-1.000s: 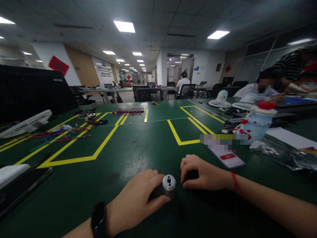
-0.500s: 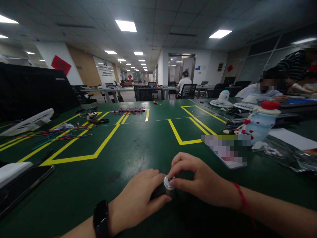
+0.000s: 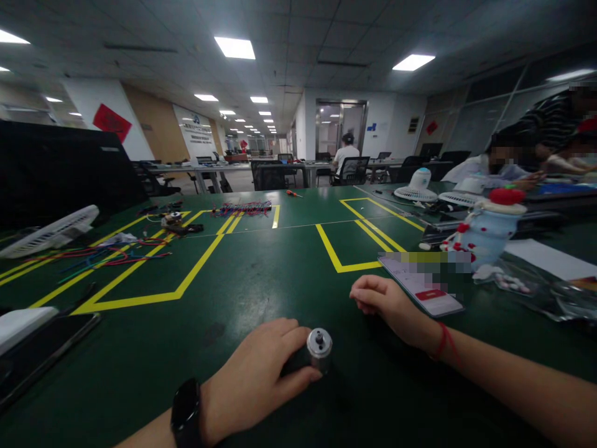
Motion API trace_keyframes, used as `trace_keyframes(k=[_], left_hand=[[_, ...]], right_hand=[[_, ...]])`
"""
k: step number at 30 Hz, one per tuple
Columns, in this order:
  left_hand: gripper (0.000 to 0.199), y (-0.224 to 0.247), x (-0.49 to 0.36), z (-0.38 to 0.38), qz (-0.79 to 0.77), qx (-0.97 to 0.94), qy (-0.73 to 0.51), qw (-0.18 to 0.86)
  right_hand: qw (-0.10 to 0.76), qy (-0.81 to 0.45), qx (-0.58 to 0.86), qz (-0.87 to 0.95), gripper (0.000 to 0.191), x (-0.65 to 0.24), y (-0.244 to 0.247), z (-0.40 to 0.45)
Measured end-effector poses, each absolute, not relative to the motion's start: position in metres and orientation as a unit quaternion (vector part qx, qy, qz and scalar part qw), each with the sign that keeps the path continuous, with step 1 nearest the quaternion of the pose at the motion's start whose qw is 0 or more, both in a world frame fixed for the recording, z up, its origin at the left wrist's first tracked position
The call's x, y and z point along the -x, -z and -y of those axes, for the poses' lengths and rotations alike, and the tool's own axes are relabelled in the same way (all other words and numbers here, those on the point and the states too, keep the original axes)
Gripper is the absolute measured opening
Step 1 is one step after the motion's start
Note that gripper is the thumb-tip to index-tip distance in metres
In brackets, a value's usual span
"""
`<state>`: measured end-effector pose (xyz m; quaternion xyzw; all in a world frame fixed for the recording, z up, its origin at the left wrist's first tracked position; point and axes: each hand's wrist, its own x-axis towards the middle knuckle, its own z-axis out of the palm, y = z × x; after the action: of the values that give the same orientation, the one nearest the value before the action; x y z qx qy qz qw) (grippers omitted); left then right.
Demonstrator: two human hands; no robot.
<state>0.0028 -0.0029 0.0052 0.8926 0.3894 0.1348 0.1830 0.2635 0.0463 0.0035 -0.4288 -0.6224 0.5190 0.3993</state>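
Note:
A small silver metal cylinder (image 3: 319,351) stands upright on the green table (image 3: 261,267), with a dark centre and small dark holes on its top face. My left hand (image 3: 259,373) holds it from the left side, thumb and index finger around it. Up and to the right of the cylinder is my right hand (image 3: 389,305), its fingers curled together just left of a phone (image 3: 431,292). Whether anything small is between those fingers is hidden.
Coloured wires (image 3: 125,252) and a small motor part (image 3: 175,221) lie at the left, near a white fan (image 3: 51,233). A blue cup (image 3: 492,233) and plastic packets (image 3: 527,286) are at the right. A screwdriver (image 3: 293,194) lies far back.
My right hand has left the cylinder's top and moved up and to the right, towards the phone. The cylinder's top face is now uncovered. My left hand has stayed around it.

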Motion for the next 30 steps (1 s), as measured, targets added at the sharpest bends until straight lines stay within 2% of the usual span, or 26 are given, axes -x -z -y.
trace_keyframes(k=[12,19,25,30], left_hand=[[0.016,-0.005,-0.003,0.004,-0.387,-0.892,-0.139,0.186],[0.019,-0.002,-0.003,0.003,-0.381,-0.898,-0.134,0.176],[0.02,0.001,-0.002,0.003,-0.38,-0.897,-0.142,0.175],[0.018,0.0,-0.003,0.003,-0.384,-0.896,-0.139,0.174]], right_hand=[[0.307,-0.424,0.446,0.726,0.02,-0.252,-0.005,-0.038],[0.371,-0.28,0.328,0.822,0.014,-0.231,-0.023,-0.018],[0.346,-0.252,0.318,0.846,0.007,-0.224,-0.032,-0.013],[0.347,-0.262,0.311,0.845,0.008,-0.224,-0.03,-0.011]])
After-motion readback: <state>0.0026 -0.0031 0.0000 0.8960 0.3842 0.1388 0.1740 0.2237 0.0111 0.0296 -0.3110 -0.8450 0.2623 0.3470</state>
